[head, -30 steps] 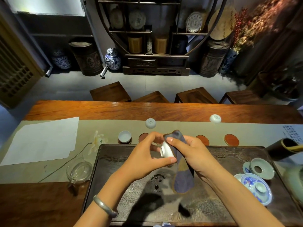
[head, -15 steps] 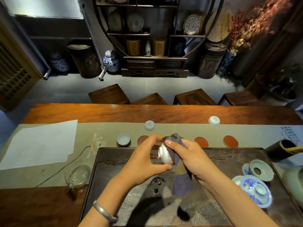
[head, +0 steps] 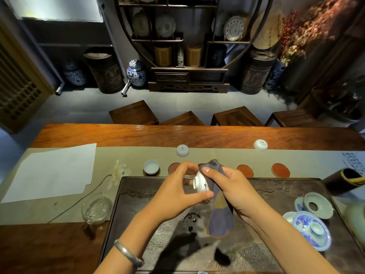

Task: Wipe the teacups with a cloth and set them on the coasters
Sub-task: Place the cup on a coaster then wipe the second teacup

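Above the dark tea tray [head: 276, 194], my left hand [head: 175, 192] pinches a small white teacup [head: 200, 182] on its side, thumb under it and fingers over its rim. My right hand [head: 235, 190] holds a blue-grey cloth [head: 219, 212] against the cup's outside, thumb pressing cloth onto it; the cloth's tail hangs down. One teacup [head: 151, 167] stands upright on the leftmost coaster. Red-brown coasters lie in a row: one [head: 173, 168] beside that cup, others at right [head: 245, 170] [head: 280, 170]. Two teacups [head: 182, 150] [head: 260, 144] sit upside down behind the row.
A glass pitcher [head: 96, 209] and a white flower [head: 118, 173] lie left of the tray, with white paper [head: 53, 173] beyond. A blue-and-white gaiwan and saucers [head: 310, 228] sit on the tray's right, a dark tube [head: 343, 180] further right. Stools stand behind the table.
The cup has turned slightly between my hands as the cloth rubs it. Both hands stay in the same spot over the tray.
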